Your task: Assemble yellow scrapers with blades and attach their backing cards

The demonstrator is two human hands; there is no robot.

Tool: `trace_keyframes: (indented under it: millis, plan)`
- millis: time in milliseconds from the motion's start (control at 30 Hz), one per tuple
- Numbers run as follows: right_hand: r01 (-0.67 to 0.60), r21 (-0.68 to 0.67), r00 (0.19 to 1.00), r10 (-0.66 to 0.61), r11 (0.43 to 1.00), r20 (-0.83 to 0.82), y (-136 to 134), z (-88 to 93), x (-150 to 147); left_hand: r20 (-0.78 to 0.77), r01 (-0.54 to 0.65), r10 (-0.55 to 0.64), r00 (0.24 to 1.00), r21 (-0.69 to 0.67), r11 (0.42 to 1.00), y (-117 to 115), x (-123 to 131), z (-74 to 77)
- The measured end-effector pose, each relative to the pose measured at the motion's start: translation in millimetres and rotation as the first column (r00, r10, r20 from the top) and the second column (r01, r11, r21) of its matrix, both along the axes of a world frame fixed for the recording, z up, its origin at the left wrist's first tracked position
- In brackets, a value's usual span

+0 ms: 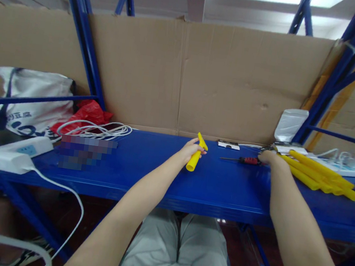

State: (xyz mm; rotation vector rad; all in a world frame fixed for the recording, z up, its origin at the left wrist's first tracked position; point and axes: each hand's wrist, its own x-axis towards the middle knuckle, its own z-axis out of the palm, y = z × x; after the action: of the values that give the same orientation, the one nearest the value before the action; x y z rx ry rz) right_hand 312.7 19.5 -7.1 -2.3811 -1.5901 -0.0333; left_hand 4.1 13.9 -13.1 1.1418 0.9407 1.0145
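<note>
My left hand (191, 149) is closed around a yellow plastic tube with a crosspiece at its upper end (193, 161), held tilted just above the blue tabletop. My right hand (268, 157) reaches to the back right of the table, beside the open flap box (289, 148); its fingers are mostly hidden and look dark, so I cannot tell what they hold. A screwdriver with a red and black handle (249, 161) lies just left of that hand, its shaft pointing left. Several yellow tubes (328, 179) are piled right of my right wrist.
A blue tabletop (147, 164) runs across, backed by a cardboard panel (237, 79). A small black-and-white box (228, 145) lies at the back. Left are a coiled white cable (112, 129), a red bag (85, 114), a white tote (37, 101) and a power strip (15, 148). Another strip (349, 168) stands right.
</note>
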Motion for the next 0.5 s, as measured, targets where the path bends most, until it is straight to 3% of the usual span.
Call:
trace_keyframes:
  millis: [133, 300, 367, 500]
  plan:
    - [0.104, -0.085, 0.972, -0.12, 0.991, -0.201, -13.0, 0.2, -12.0, -0.008, -0.012, 0.012, 1.0, -0.01, 1.0, 0.0, -0.7, 0.4]
    - [0.131, 0.014, 0.776, -0.094, 0.991, -0.623, -21.3, -1.3, -32.9, -0.012, -0.02, 0.02, 1.0, -0.015, 1.0, 2.6, -1.4, -1.6]
    - [0.137, 0.058, 0.74, -0.063, 0.989, -0.67, -21.6, -2.5, -37.4, -0.009, -0.02, 0.02, 1.0, -0.017, 1.0, 4.4, -1.7, -2.4]
    - [0.042, 0.078, 0.782, 0.016, 0.996, -0.624, -21.9, -2.8, -40.0, -0.012, -0.028, 0.028, 1.0, -0.023, 0.999, 5.5, -1.8, -2.7]
